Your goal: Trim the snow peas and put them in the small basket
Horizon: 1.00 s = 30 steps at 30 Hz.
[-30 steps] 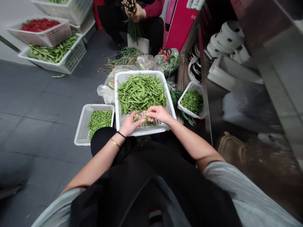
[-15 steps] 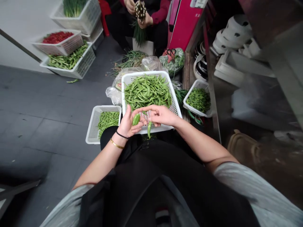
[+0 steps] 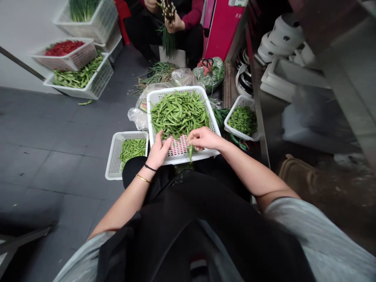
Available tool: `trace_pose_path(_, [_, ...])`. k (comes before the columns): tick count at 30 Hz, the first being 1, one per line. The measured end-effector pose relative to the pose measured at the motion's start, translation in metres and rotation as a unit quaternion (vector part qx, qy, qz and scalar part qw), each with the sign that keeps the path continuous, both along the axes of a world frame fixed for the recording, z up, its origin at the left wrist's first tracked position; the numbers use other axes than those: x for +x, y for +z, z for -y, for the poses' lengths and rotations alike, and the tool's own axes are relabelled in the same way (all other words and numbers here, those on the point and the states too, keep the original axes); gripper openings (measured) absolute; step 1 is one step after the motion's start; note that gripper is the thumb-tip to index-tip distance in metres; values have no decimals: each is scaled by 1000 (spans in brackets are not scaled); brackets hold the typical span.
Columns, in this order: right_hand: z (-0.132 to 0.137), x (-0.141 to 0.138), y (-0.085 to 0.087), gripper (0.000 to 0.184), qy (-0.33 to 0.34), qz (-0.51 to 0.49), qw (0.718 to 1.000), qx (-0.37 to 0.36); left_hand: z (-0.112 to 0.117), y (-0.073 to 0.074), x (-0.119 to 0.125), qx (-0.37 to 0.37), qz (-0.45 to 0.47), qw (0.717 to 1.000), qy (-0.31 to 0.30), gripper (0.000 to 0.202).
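A white perforated basket rests across my lap with a heap of green pea pods toward its far side. My right hand is closed in a pinch over the near right part of the basket, and a single pea pod hangs below its fingers. At the near left edge of the pile is my left hand, thumb and fingers apart, with no pod visible in it. Some of its fingers are hidden.
A smaller white basket with pods stands on the floor at left. At right is a basket of leafy greens. Stacked crates stand far left. Ahead, a co-worker's hand holds a green bundle. A metal shelf runs along the right.
My left hand has turned over and moved to the pile; the pod in its palm no longer shows. My right hand has drawn away from the left, still pinching a pod.
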State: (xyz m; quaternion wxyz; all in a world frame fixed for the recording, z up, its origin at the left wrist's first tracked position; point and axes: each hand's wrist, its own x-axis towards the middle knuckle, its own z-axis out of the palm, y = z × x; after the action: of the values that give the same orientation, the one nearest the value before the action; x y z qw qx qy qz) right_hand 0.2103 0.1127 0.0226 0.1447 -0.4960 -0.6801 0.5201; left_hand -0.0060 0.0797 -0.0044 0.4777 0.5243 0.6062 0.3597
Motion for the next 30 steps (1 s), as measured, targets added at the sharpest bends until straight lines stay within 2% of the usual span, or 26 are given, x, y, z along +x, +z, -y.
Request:
trace_pose_path(2, [-3, 1, -4, 29, 26, 43, 999, 20, -2, 2, -2, 46, -62, 997, 11, 67])
trace_pose_path(4, [-4, -3, -5, 35, 28, 28, 999, 10, -2, 5, 1, 42, -51, 997, -28, 49])
trace_pose_path(6, [-3, -10, -2, 26, 20, -50, 998, -22, 1, 7, 9, -7, 22, 995, -92, 36])
trace_pose_path(8, [-1, -16, 0, 18, 20, -136, 989, -49, 4, 6, 15, -72, 113, 983, -129, 34])
trace_pose_path(11, [3, -18, 0, 20, 11, -226, 971, -79, 8, 5, 18, -144, 235, 953, -122, 34])
trace_pose_path(15, [8, -15, -5, 25, -11, -262, 962, -72, 11, 6, 12, -179, 302, 929, -116, 32])
trace_pose_path(17, [12, -15, -5, 22, -12, -219, 975, -16, 12, 9, 11, -179, 317, 923, -122, 31])
trace_pose_path(19, [18, -15, -2, 16, -16, -134, 985, 110, 15, 13, 13, -182, 330, 918, -120, 29])
trace_pose_path(21, [24, -16, 1, 15, -7, -38, 967, 251, 17, 16, 15, -193, 338, 913, -119, 28])
trace_pose_path(23, [29, -16, 2, 18, 19, 10, 947, 321, 20, 18, 16, -202, 342, 910, -117, 28])
trace_pose_path(25, [32, -15, 0, 18, 10, -10, 955, 296, 22, 19, 15, -200, 338, 914, -102, 28])
trace_pose_path(28, [33, -12, -2, 16, -53, -100, 979, 169, 24, 20, 12, -188, 324, 923, -85, 29])
trace_pose_path(30, [31, -10, 0, 17, -59, -141, 981, 119, 25, 21, 11, -183, 319, 926, -91, 30])
